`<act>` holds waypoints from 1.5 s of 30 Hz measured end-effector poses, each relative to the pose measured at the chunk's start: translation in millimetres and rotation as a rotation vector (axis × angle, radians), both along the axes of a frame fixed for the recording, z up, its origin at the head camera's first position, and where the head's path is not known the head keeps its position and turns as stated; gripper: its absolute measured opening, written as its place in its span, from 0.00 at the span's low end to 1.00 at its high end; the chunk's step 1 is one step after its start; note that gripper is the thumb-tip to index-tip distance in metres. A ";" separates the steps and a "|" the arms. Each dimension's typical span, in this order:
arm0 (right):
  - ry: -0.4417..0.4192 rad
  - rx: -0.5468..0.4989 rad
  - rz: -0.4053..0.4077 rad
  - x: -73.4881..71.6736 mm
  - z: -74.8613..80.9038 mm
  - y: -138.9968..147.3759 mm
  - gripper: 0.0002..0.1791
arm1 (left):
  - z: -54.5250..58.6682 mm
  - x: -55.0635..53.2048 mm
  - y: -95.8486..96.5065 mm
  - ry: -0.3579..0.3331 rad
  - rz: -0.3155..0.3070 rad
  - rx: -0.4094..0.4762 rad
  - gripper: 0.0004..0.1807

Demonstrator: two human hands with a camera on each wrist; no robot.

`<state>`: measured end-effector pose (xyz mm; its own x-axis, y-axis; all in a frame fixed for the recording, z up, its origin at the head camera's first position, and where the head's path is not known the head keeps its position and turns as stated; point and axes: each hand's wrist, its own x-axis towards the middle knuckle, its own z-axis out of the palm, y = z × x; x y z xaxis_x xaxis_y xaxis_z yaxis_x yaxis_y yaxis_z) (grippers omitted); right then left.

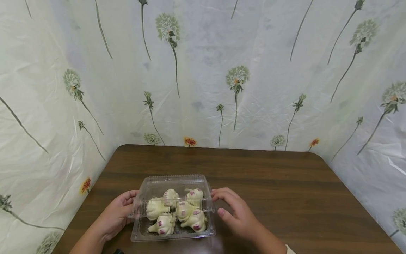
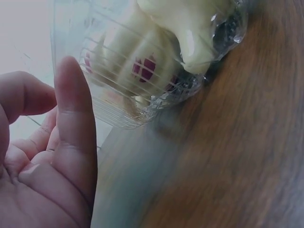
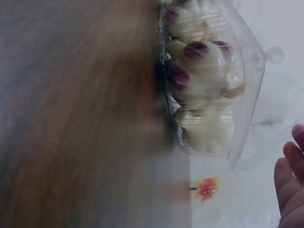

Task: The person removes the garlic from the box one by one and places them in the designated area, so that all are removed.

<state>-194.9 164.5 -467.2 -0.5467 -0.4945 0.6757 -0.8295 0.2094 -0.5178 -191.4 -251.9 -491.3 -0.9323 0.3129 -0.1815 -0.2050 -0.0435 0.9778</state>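
Observation:
A clear plastic clamshell container (image 1: 172, 235) stands near the table's front edge, its hinged lid (image 1: 174, 181) tilted partly up. Inside lie several garlic bulbs (image 1: 165, 224), pale with purple patches; the lid covers the farther ones. At the container's left side, my left hand (image 1: 118, 214) pinches the lid's edge between thumb and fingers. In the left wrist view the thumb (image 2: 73, 104) stands upright beside the lid wall. My right hand (image 1: 236, 213) is at the right side, fingers loosely bent, fingertips close to the lid's corner. The right wrist view shows its fingers (image 3: 287, 180) apart from the container.
The dark wooden table (image 1: 269, 176) extends behind and to the right of the container. A floral plastic sheet (image 1: 203, 88) hangs behind the table and along both sides. A small black object (image 1: 118, 251) shows at the bottom edge, near the left forearm.

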 end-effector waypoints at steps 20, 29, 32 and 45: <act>-0.276 -0.096 0.003 -15.3 -1.2 -6.3 0.25 | -2.4 0.3 -1.4 -0.010 0.020 0.006 0.31; -0.360 -0.142 -0.009 -27.7 -2.2 -12.5 0.21 | -1.6 -1.1 -0.9 0.002 0.012 0.008 0.30; -0.374 -0.176 0.015 -31.4 -3.8 -14.5 0.21 | -1.1 -1.1 -0.6 0.006 0.011 0.005 0.30; -0.426 -0.196 0.067 -46.0 -13.9 -15.1 0.25 | -0.2 -2.3 0.1 0.015 0.023 -0.002 0.28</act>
